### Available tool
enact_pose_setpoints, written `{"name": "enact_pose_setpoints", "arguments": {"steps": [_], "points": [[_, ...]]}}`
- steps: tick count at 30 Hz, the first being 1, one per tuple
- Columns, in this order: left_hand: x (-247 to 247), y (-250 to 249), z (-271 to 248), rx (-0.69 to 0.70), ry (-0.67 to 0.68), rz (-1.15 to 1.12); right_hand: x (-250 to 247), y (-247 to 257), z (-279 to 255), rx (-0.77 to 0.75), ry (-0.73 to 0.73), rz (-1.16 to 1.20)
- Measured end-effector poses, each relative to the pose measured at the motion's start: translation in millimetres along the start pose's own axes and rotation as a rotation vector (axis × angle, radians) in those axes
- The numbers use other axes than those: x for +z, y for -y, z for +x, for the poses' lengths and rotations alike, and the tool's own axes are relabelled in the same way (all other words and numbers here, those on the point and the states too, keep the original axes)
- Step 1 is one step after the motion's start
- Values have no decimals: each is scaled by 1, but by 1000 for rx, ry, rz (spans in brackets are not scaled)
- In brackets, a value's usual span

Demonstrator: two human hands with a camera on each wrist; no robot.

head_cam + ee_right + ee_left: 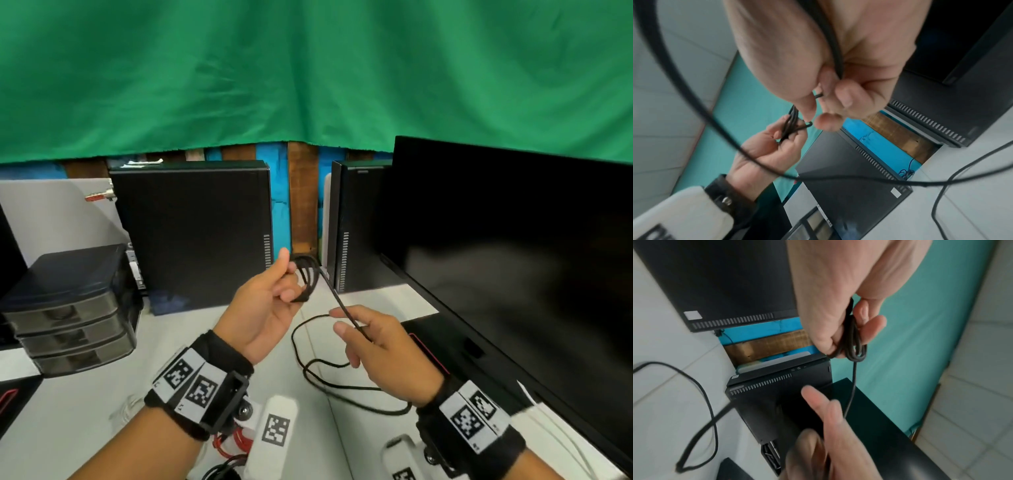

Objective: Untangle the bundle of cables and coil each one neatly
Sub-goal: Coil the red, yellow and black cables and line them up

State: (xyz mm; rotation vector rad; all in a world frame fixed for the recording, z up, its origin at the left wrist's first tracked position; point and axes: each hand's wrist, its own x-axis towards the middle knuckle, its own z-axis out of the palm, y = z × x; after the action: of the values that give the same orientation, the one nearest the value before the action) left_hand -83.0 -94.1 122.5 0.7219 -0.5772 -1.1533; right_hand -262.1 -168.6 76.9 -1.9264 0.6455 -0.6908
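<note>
A thin black cable is partly wound into a small coil (306, 279) that my left hand (270, 308) holds above the desk, thumb up and fingers curled through the loops (854, 344). From the coil a straight stretch of cable (344, 308) runs down to my right hand (373, 346), which pinches it between thumb and fingers (819, 95). The loose rest of the cable (325, 373) lies in loops on the white desk below both hands. A red cable (226, 448) and another black one (219, 471) lie near my left wrist.
Two black computer cases (195, 229) (356, 226) stand at the back. A large dark monitor (513, 260) fills the right side. A stack of grey drawers (72, 311) sits on the left. A green cloth (308, 68) hangs behind.
</note>
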Motion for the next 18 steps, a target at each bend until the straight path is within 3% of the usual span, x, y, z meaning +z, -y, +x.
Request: {"name": "enact_pose_setpoints", "arguments": {"steps": [3,7,9,11,15,18], "points": [[-6,-6,0,61,-13,169,-10,1,-5,13,-40,61],[5,2,-7,150,-17,634,-14,-8,-7,-87,-177,-148],[14,13,-13,138,42,764,-3,-6,-10,-127,-136,-113],[22,26,-19,88,113,766,13,0,-14,-164,-113,11],[30,39,-29,-39,170,573,30,12,-11,-214,-363,180],[35,35,-35,-96,170,424,33,14,-6,-277,-441,157]]}}
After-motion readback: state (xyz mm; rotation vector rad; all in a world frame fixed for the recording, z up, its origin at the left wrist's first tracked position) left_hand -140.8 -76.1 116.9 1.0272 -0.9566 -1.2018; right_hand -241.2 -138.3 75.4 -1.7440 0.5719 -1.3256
